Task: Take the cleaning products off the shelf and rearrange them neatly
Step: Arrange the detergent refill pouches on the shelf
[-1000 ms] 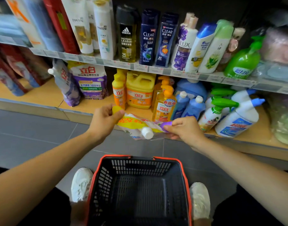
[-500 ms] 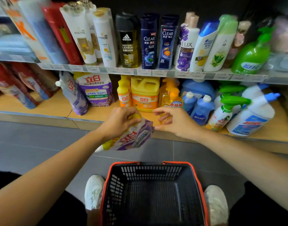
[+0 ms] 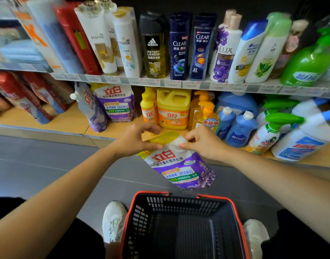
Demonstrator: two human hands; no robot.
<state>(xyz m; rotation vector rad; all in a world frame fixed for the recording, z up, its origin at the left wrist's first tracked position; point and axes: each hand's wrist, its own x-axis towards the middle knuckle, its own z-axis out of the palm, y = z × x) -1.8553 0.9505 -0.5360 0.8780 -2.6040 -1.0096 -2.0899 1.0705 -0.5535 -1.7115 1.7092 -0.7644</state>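
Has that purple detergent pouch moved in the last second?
Yes. The pouch lay sideways level with the lower shelf's front edge; now it hangs down from the left hand and right hand, its bottom near the basket rim.

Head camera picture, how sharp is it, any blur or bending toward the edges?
Head view: sharp in the middle, the detergent pouch label reads clearly; toward the edges of the head view the green pump bottle and the boxes top left are smeared; head view also shows the upper shelf edge bowing, wide-angle distortion; the basket interior is dim.
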